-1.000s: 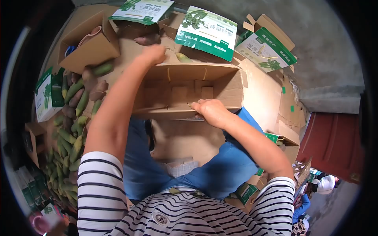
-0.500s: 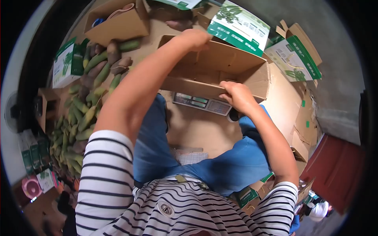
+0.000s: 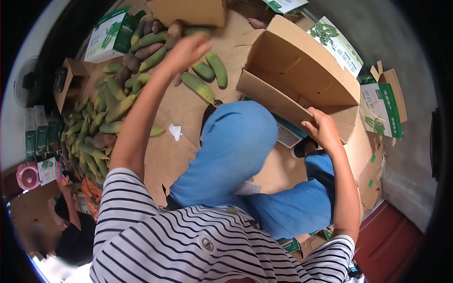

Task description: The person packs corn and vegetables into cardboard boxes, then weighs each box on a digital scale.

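Observation:
An open cardboard box is tilted above the scale, its long opening facing me. My right hand grips the near rim at the box's right part, fingers folded over the edge. My left hand is off the box, over the right side of a heap of long green radishes. Its fingers are loosely bent and apart, with nothing visible in them. Close below it, a few green radishes lie on the cardboard floor. The scale shows partly under the box, the rest hidden by box and knee.
Green-and-white printed cartons stand at the upper left and right. Another brown box is at the top. A fan stands far left. Another person is at lower left. My bent knee rises between the heap and the box.
My left hand has let go of the box's far left edge and swung left to the radishes. My view has turned left; my right hand stays on the box rim.

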Demonstrator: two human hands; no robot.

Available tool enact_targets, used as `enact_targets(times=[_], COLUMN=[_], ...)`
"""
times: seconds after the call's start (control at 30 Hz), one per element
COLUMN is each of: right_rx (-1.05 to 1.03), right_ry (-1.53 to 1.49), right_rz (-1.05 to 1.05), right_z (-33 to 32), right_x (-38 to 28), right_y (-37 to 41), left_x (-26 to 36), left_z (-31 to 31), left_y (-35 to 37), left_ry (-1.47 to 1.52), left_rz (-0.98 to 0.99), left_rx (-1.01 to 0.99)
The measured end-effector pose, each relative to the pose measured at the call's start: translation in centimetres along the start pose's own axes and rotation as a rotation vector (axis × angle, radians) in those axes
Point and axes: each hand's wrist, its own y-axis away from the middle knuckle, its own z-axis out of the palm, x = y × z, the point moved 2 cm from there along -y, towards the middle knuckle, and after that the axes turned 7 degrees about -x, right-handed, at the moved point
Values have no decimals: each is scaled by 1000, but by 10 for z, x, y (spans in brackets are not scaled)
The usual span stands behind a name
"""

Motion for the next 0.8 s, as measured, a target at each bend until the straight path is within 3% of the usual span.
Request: enact_targets(times=[0.07, 0.1, 0.17, 0.27, 0.37, 0.47, 0.57, 0.63, 0.77, 0.8], right_rx=[-20, -32, -61, -17, 63, 31, -24, -48, 5, -29], right_ry=[0, 0, 34, 165, 216, 289, 293, 292, 299, 269], right_rz=[31, 51, 98, 49, 95, 87, 144, 195, 77, 130], right_z=[-3, -4, -9, -18, -27, -22, -16, -9, -5, -4], right_x=[-5, -8, -17, -37, -69, -75, -68, -57, -47, -46], right_y=[-1, 0, 3, 11, 17, 21, 14, 8, 2, 1], left_x=[-72, -107, -141, -192, -203, -245, -202, -206, -195, -194], left_z=[40, 60, 99, 155, 189, 242, 228, 248, 257, 258], left_y=[68, 98, 146, 172, 159, 140, 109, 101, 82, 84], left_ry=[9, -28, 57, 287, 492, 403, 786, 918, 1122, 1060], left_rz=[-132, -333, -474, -637, -901, -960, -1168, -1153, -1195, -1203], left_rx=[-34, -153, -112, 46, 240, 340, 203, 337, 541, 555])
